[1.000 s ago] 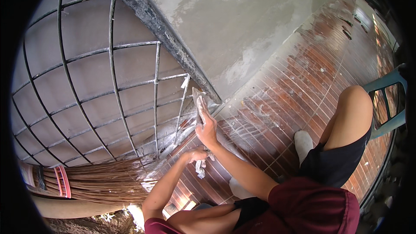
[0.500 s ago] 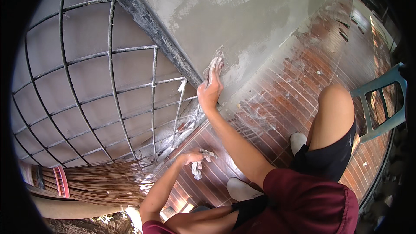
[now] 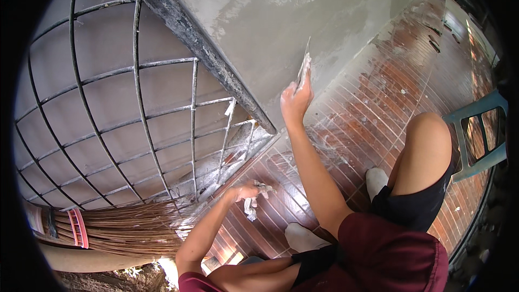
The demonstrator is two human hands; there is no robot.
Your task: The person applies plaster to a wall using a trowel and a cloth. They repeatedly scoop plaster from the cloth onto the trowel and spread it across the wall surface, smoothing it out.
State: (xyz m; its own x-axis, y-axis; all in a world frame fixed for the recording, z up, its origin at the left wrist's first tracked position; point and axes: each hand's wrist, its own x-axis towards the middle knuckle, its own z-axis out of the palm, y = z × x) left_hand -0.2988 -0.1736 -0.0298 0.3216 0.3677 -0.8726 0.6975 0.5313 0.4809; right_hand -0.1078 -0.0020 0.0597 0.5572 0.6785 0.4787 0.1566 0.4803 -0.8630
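My right hand is closed around a putty knife smeared with whitish paste, its thin blade pointing up in front of the grey wall. Whether the blade touches the wall I cannot tell. Wet-looking, lighter patches mark the wall's surface. Lower and to the left, above the tiles, my left hand is closed on a crumpled whitish scrap that hangs below the fingers. Paste coats those fingers too. Cloth or plastic, the scrap's material is unclear.
A metal grille fills the left side, beside a dark, worn post. Below it lies a stick broom. A blue-green plastic stool stands at right on the stained, reddish tile floor. Small dark pieces lie farther off.
My right hand has moved right and slightly up along the wall, and the putty knife now shows nearly edge-on. My left hand, still holding the scrap, has shifted slightly right and up.
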